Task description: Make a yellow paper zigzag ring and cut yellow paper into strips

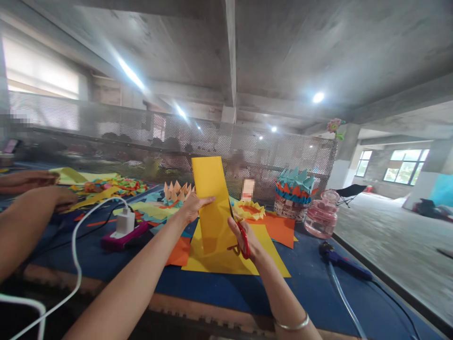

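A folded strip of yellow paper [214,222] stands upright in front of me, pinched near its middle by my left hand [193,208]. My right hand [249,238] grips red-handled scissors [244,241], whose blades lie along the paper's right edge. Whether the blades are parted is hard to make out. Beneath both hands a larger yellow sheet [269,257] lies flat on the blue table [205,284]. Orange paper [283,229] sticks out from behind it on the right, and another orange piece [179,252] shows on the left.
Beyond are a yellow folded-paper ring [260,212], peach paper points [177,191] and a paper-decorated basket [290,208]. A pink bottle [321,217] and a blue glue gun [347,265] stand and lie rightward. Leftward are a purple power strip [123,236], a white cable [76,245] and a co-worker's hands [60,196].
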`<state>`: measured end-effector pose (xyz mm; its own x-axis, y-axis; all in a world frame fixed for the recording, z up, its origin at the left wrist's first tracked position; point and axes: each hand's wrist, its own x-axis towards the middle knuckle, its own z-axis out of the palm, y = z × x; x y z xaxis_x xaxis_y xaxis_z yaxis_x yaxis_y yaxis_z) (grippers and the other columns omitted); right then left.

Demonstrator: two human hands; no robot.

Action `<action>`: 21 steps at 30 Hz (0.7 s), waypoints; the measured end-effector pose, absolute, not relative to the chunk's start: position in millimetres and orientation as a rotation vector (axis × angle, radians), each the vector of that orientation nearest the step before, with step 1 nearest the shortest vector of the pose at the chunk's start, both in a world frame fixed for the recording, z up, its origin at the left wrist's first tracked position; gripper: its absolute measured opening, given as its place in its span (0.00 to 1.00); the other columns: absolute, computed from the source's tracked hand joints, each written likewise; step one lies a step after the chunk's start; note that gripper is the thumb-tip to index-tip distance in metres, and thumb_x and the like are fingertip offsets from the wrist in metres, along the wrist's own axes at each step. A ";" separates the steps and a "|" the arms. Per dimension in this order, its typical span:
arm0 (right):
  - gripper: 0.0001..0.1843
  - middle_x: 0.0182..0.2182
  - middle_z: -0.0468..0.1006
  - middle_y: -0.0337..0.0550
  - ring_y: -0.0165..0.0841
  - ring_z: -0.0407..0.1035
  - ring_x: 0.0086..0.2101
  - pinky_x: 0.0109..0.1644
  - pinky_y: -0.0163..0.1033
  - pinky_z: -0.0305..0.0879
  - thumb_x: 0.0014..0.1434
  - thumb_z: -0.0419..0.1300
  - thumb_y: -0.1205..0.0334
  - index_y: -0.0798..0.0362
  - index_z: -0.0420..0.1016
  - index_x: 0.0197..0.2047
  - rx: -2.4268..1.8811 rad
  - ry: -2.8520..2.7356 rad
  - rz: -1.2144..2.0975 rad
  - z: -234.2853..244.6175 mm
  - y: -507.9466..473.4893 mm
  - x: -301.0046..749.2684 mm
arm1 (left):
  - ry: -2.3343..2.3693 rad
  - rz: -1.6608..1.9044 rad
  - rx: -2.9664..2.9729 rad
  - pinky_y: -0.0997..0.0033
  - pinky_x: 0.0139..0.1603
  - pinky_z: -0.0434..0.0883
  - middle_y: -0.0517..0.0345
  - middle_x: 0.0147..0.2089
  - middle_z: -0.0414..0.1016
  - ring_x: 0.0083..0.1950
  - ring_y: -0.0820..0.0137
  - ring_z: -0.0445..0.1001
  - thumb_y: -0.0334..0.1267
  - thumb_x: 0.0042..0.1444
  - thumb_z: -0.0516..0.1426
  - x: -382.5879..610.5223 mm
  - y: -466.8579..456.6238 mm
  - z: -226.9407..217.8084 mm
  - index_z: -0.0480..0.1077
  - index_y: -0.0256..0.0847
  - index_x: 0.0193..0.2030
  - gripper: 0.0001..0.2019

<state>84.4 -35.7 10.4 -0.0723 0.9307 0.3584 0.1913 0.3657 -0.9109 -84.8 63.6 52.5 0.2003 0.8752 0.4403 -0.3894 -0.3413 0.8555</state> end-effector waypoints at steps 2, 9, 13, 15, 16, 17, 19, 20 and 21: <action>0.21 0.30 0.67 0.39 0.31 0.64 0.30 0.28 0.34 0.68 0.57 0.53 0.41 0.51 0.69 0.37 -1.049 -1.578 0.747 11.4 -36.7 85.2 | 0.521 1.365 1.355 0.58 0.46 0.75 0.48 0.40 0.81 0.47 0.52 0.77 0.35 0.28 0.71 -84.3 64.0 50.7 0.75 0.36 0.43 0.29; 0.21 0.28 0.70 0.41 0.34 0.64 0.31 0.33 0.36 0.62 0.58 0.52 0.42 0.53 0.73 0.35 -1.126 -1.550 0.547 10.6 -34.7 88.4 | 0.512 1.312 1.379 0.58 0.44 0.76 0.48 0.40 0.81 0.46 0.53 0.77 0.34 0.29 0.72 -78.8 58.9 47.9 0.73 0.36 0.49 0.34; 0.22 0.27 0.70 0.41 0.36 0.66 0.32 0.35 0.37 0.62 0.57 0.52 0.42 0.53 0.72 0.36 -1.134 -1.536 0.536 11.2 -34.3 88.9 | 0.516 1.328 1.376 0.58 0.44 0.76 0.49 0.39 0.81 0.46 0.53 0.77 0.34 0.30 0.71 -75.9 57.0 49.1 0.72 0.36 0.50 0.35; 0.21 0.27 0.70 0.41 0.36 0.65 0.32 0.35 0.36 0.62 0.57 0.52 0.42 0.53 0.72 0.35 -1.135 -1.540 0.536 10.5 -33.3 89.2 | 0.511 1.337 1.385 0.59 0.45 0.76 0.49 0.39 0.81 0.47 0.53 0.77 0.34 0.31 0.71 -75.2 57.0 49.4 0.72 0.36 0.51 0.34; 0.21 0.26 0.70 0.41 0.36 0.65 0.32 0.35 0.36 0.62 0.57 0.52 0.42 0.53 0.72 0.34 -1.135 -1.542 0.536 9.9 -32.6 89.4 | 0.509 1.347 1.389 0.59 0.45 0.75 0.50 0.39 0.81 0.47 0.53 0.77 0.34 0.31 0.71 -75.0 57.1 49.2 0.72 0.37 0.51 0.34; 0.21 0.25 0.70 0.41 0.35 0.65 0.32 0.35 0.36 0.62 0.57 0.52 0.42 0.53 0.72 0.32 -1.134 -1.543 0.537 9.2 -31.9 89.5 | 0.508 1.356 1.393 0.60 0.45 0.75 0.50 0.39 0.81 0.47 0.53 0.77 0.34 0.31 0.71 -74.8 57.3 49.0 0.72 0.37 0.51 0.34; 0.22 0.24 0.69 0.40 0.35 0.65 0.32 0.34 0.36 0.61 0.57 0.52 0.42 0.53 0.71 0.31 -1.129 -1.540 0.534 8.1 -30.9 89.6 | 0.509 1.352 1.403 0.60 0.44 0.76 0.50 0.39 0.81 0.47 0.53 0.77 0.34 0.31 0.71 -74.5 57.9 48.1 0.72 0.37 0.50 0.33; 0.22 0.24 0.69 0.40 0.35 0.65 0.32 0.34 0.35 0.61 0.57 0.52 0.42 0.53 0.71 0.31 -1.127 -1.534 0.529 7.7 -30.7 89.5 | 0.510 1.336 1.411 0.60 0.43 0.76 0.49 0.38 0.81 0.47 0.53 0.77 0.34 0.32 0.71 -74.4 58.1 47.6 0.72 0.36 0.50 0.33; 0.22 0.23 0.68 0.40 0.35 0.65 0.31 0.33 0.35 0.61 0.57 0.52 0.42 0.53 0.71 0.30 -1.127 -1.526 0.524 7.5 -30.8 89.5 | 0.510 1.316 1.420 0.60 0.42 0.76 0.49 0.38 0.81 0.46 0.52 0.77 0.35 0.32 0.70 -74.2 58.3 47.2 0.73 0.36 0.49 0.32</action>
<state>89.5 -30.8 7.5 0.0679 0.8612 0.5037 0.3698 0.4471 -0.8144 -74.2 58.3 47.2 0.2951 0.8532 0.4301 -0.3413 -0.3263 0.8815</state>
